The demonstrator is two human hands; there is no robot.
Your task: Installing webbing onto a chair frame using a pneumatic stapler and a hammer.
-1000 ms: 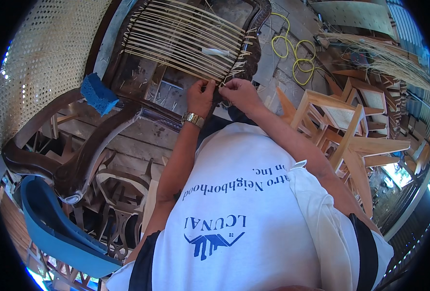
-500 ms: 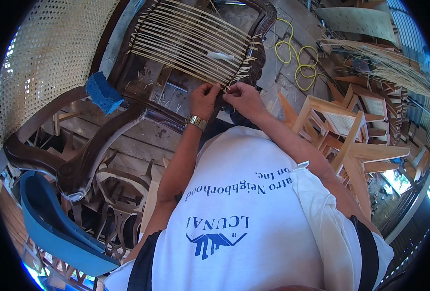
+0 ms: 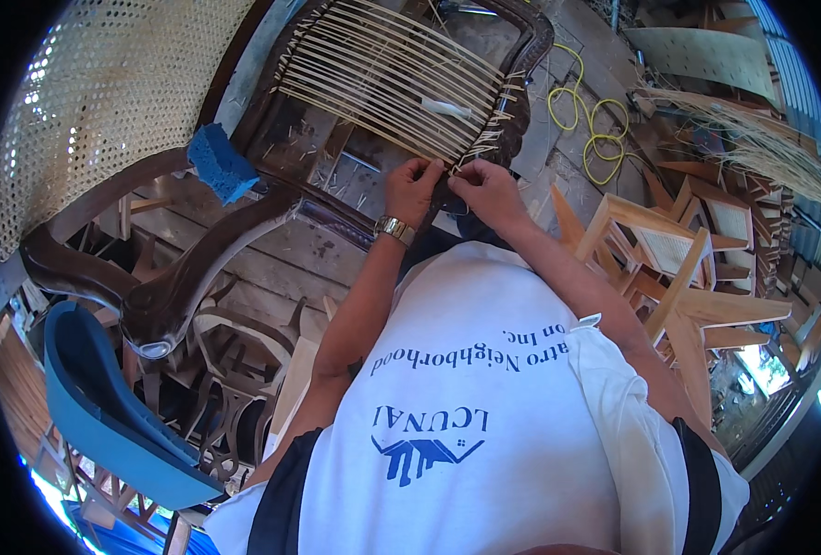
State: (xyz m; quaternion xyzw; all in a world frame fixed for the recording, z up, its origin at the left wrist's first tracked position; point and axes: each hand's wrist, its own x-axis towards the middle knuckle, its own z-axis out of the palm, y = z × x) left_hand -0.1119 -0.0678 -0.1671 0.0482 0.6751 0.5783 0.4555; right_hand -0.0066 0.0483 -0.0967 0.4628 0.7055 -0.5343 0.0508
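Observation:
Strands of pale cane (image 3: 387,69) run side by side across the dark carved wooden chair frame (image 3: 532,57), their ends sticking out along its edges. At the near right corner of the frame, my left hand (image 3: 412,192), with a watch (image 3: 395,228) on its wrist, pinches the nearest strand between thumb and fingertips. Close beside it, my right hand (image 3: 492,194) has its fingers closed on a strand end at the frame's edge. The fingers hide the exact point where the strand meets the wood. A small white piece (image 3: 446,108) rests on the strands.
A blue sponge (image 3: 222,164) sits on the chair's dark wooden arm, left of my hands. Woven cane mesh (image 3: 105,111) fills the far left. Also around me are a yellow cord (image 3: 604,146), light wooden chair frames (image 3: 679,305), a bundle of loose cane (image 3: 753,139) and a blue curved piece (image 3: 105,416).
The whole view has shifted, so the chair and my hands appear a little further right. Both hands keep their pinch at the same corner of the frame, with little visible finger movement.

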